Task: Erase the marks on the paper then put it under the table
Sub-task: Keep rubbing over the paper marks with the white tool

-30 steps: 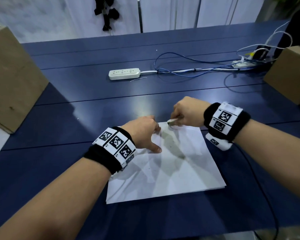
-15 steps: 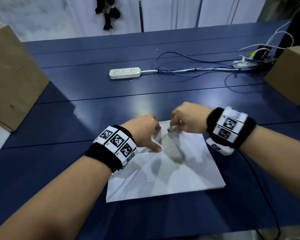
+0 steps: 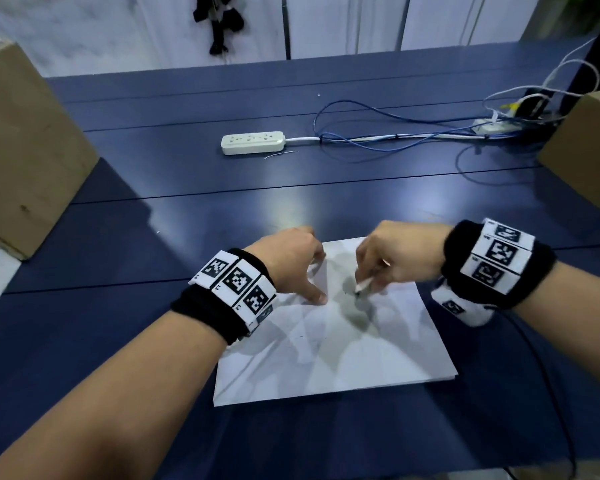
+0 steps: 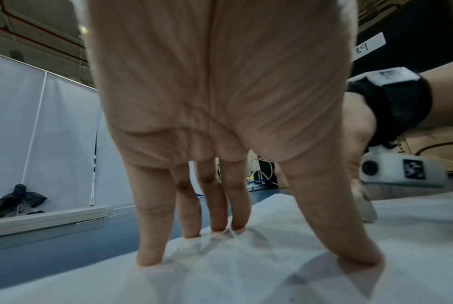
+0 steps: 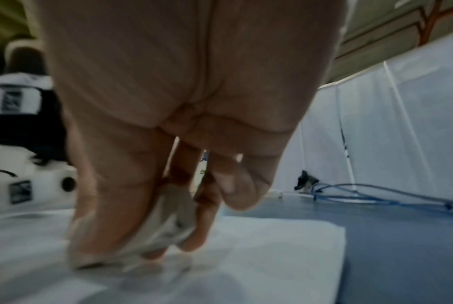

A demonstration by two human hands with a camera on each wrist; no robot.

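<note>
A white sheet of paper [image 3: 343,344] lies flat on the dark blue table [image 3: 118,341], near its front edge. My left hand [image 3: 291,268] presses down on the sheet's far left part with straight, spread fingertips [image 4: 152,255]. My right hand [image 3: 392,261] pinches a small whitish eraser [image 3: 363,284] between thumb and fingers and holds its tip on the paper [image 5: 259,242] beside a faint dark mark. In the right wrist view the eraser [image 5: 168,224] shows grey smudges. The paper [image 4: 246,277] looks slightly creased under my left fingers.
A white power strip [image 3: 253,143] with blue and white cables [image 3: 378,136] lies across the far middle of the table. Cardboard boxes stand at the left [image 3: 25,147] and right [image 3: 582,150] edges. A black wrist cable [image 3: 541,358] trails over the front right.
My right hand has slid with the eraser from the paper's far edge toward me and a bit right, onto the sheet. My left hand has stayed pressed in place.
</note>
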